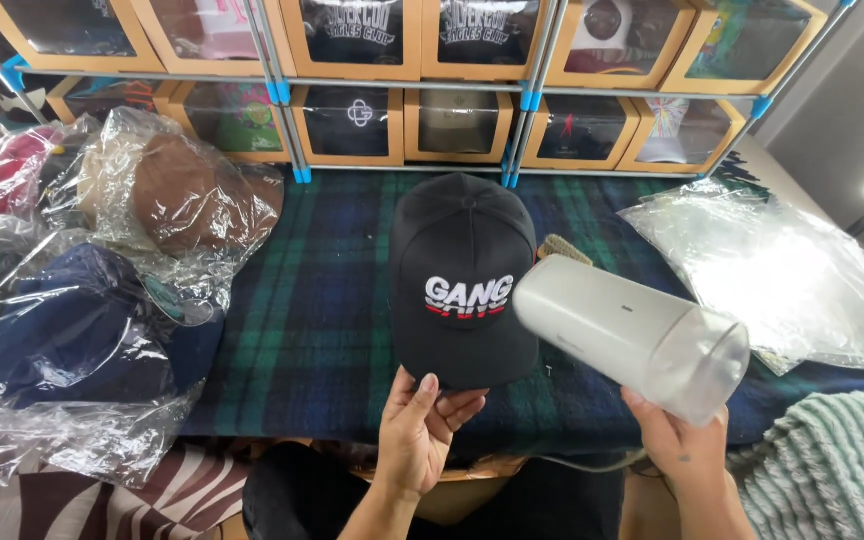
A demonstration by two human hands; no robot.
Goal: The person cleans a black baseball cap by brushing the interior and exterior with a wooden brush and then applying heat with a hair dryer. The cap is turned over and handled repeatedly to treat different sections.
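My left hand (422, 430) holds a black cap (462, 270) by its brim, the front panel with white and red lettering facing me, upright over the plaid cloth. My right hand (682, 440) grips a white cylindrical appliance (622, 335) with a translucent lower part. Its pale head points toward the right side of the cap's front and almost touches it. A thin cord runs from the appliance toward my body.
Several caps in clear plastic bags (102, 300) are piled on the left. An empty clear bag (782, 270) lies at the right. Boxed caps fill the shelf (402, 95) behind. A dark green and blue plaid cloth (302, 330) covers the table; a green knit fabric (832, 460) lies bottom right.
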